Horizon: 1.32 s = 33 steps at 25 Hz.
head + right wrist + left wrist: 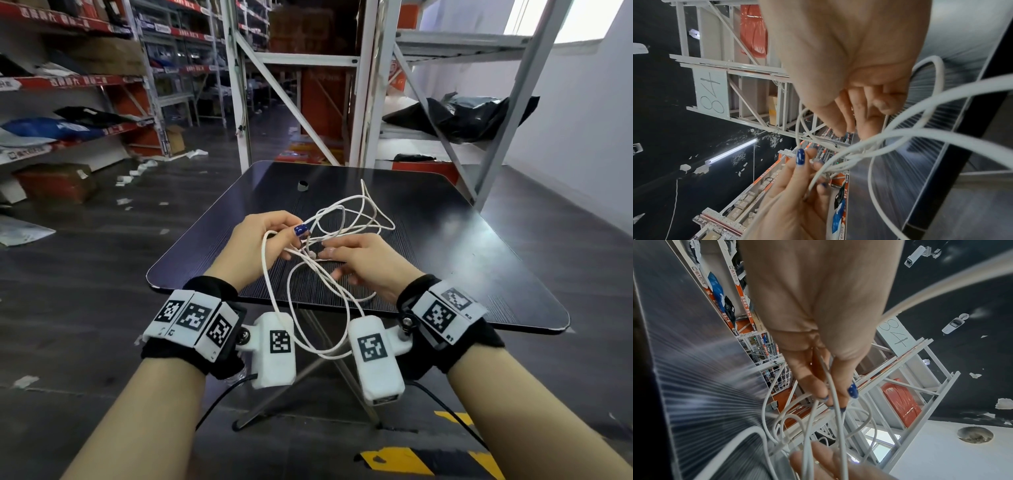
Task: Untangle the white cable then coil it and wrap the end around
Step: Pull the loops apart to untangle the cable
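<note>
Warehouse shelving surrounds a dark tabletop [445, 240]. Above its near half, the white cable [346, 219] hangs in tangled loops between both hands, drooping past the near edge. Left hand [255, 245] pinches several strands. Right hand [364, 263] reaches in with fingers extended, gripping nothing visibly. Crossings lie nearer the right hand.

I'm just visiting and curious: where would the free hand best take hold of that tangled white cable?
Probably the loose loop of the white cable lying on the table, beyond the left hand, which already pinches the strands. The right hand could pinch it from above, since it lies open and apart.
</note>
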Each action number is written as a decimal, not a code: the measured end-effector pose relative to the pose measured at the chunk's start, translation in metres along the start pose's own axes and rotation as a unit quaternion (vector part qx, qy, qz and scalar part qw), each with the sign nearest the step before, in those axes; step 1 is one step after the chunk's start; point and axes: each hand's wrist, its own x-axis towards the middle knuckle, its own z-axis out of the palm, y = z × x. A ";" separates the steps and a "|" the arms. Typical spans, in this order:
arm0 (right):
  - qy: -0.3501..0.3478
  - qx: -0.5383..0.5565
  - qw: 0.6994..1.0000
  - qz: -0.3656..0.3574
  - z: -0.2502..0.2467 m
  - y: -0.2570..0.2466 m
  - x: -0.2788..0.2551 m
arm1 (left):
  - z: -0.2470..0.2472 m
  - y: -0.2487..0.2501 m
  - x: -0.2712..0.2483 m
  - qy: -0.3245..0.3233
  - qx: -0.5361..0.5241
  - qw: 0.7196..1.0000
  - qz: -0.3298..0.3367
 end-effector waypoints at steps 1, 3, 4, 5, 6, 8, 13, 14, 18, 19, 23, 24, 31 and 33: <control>-0.012 0.010 1.000 0.006 0.003 0.000 0.001 | 0.000 0.000 0.000 -0.008 0.004 1.000 0.004; -0.048 0.016 0.999 0.011 0.008 -0.001 0.001 | 0.001 0.000 0.000 -0.015 0.015 1.000 0.008; -0.057 0.016 0.998 0.009 0.010 -0.002 0.001 | 0.001 0.000 0.000 -0.014 0.014 1.000 0.008; -0.056 0.017 0.998 0.002 0.012 -0.003 0.001 | 0.001 0.001 0.000 -0.011 0.007 1.000 0.008; -0.048 0.012 0.999 -0.010 0.014 -0.003 0.002 | 0.001 0.002 0.000 -0.007 -0.001 1.000 0.007; -0.033 -0.015 0.999 -0.038 0.015 -0.003 0.002 | 0.002 0.003 0.000 0.002 -0.009 1.000 0.002; 0.005 -0.055 0.995 -0.085 0.009 -0.003 -0.005 | 0.001 0.001 0.000 0.054 0.012 0.998 -0.005; 0.017 -0.050 0.994 -0.094 0.007 -0.004 -0.006 | 0.000 0.001 0.000 0.068 0.024 0.997 -0.004; 0.073 0.004 0.993 -0.094 -0.006 -0.004 -0.006 | -0.004 -0.004 0.001 0.112 0.031 0.993 -0.012; 0.092 0.020 0.991 -0.095 -0.012 -0.005 -0.006 | -0.006 -0.006 0.002 0.120 0.029 0.992 -0.017; 0.170 0.066 0.979 -0.086 -0.035 -0.006 -0.006 | -0.012 -0.011 0.002 0.139 0.034 0.989 -0.033; 0.176 0.081 0.978 -0.079 -0.038 -0.006 -0.006 | -0.012 -0.011 0.001 0.137 0.031 0.990 -0.031; 0.036 -0.012 0.996 -0.078 -0.010 -0.010 -0.008 | -0.006 -0.008 0.002 0.102 0.020 0.995 -0.006; 0.008 -0.080 0.994 -0.071 -0.003 -0.007 -0.007 | -0.003 -0.010 0.002 0.095 0.027 0.995 -0.004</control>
